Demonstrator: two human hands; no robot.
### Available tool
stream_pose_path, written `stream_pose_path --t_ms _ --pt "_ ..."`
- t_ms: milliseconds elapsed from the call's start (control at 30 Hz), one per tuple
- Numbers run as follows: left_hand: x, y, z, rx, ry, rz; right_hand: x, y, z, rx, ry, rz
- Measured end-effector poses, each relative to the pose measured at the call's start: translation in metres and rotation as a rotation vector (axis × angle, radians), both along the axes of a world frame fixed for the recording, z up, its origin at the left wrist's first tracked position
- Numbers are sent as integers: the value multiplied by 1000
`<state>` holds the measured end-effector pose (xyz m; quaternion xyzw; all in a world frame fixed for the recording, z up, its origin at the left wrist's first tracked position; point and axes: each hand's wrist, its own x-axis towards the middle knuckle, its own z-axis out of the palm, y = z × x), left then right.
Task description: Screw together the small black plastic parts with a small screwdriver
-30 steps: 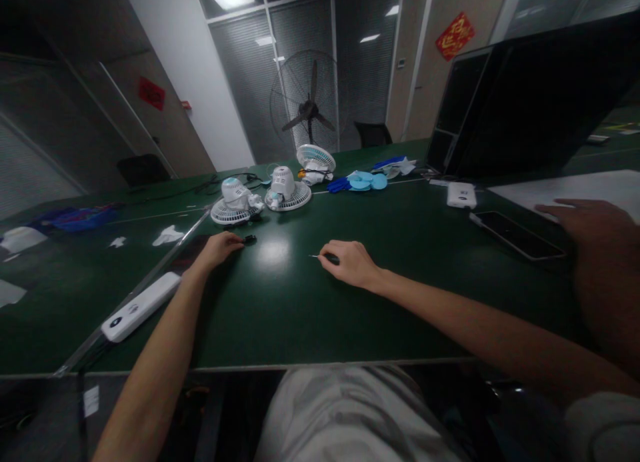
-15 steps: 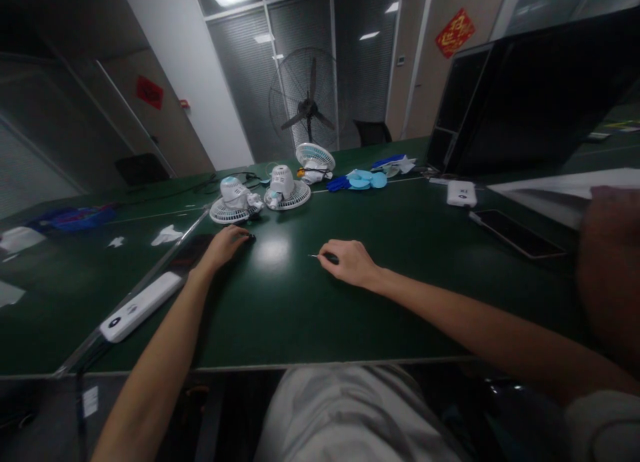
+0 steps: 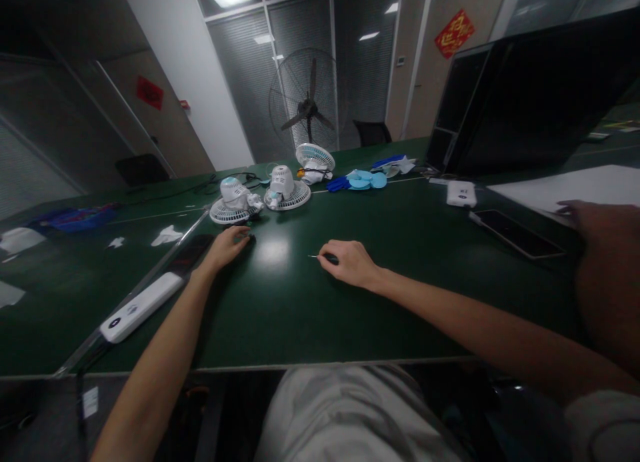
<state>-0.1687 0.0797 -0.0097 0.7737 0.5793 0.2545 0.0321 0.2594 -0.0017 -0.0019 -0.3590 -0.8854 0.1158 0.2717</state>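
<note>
My left hand (image 3: pixel 227 247) rests on the green table (image 3: pixel 280 302), thumb and fingers apart. A small dark spot shows by its fingertips; whether it is an object or a shadow I cannot make out. Just beyond that hand stands a white fan head (image 3: pixel 235 199), face down. My right hand (image 3: pixel 346 261) is closed in a pinch on a thin metal rod (image 3: pixel 313 256), whose pale tip points left. The rest of the rod is hidden in the fingers.
Two more fan heads (image 3: pixel 285 190) (image 3: pixel 315 162) and light-blue fan blades (image 3: pixel 367 179) lie farther back. A white power strip (image 3: pixel 143 307) is at left; a phone (image 3: pixel 517 233) and white box (image 3: pixel 461 193) are at right. Another person's hand (image 3: pixel 600 229) touches white paper (image 3: pixel 595 185).
My left thumb and fingers have parted from the small dark thing they pinched. My right hand stays put. At right, the other person's hand has moved left and the paper lies flatter.
</note>
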Motion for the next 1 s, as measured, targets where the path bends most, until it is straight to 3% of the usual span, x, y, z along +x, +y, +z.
stream_pose_path --t_ms 333,700,1000 --pt "-1 -2 2 -54 -76 65 -1 1 -2 -2 -13 -4" --pt "6 -8 11 -88 -29 -42 1 0 0 -4 -1 13" --pt "6 -9 11 -115 -81 -34 1 1 -2 -9 -2 18"
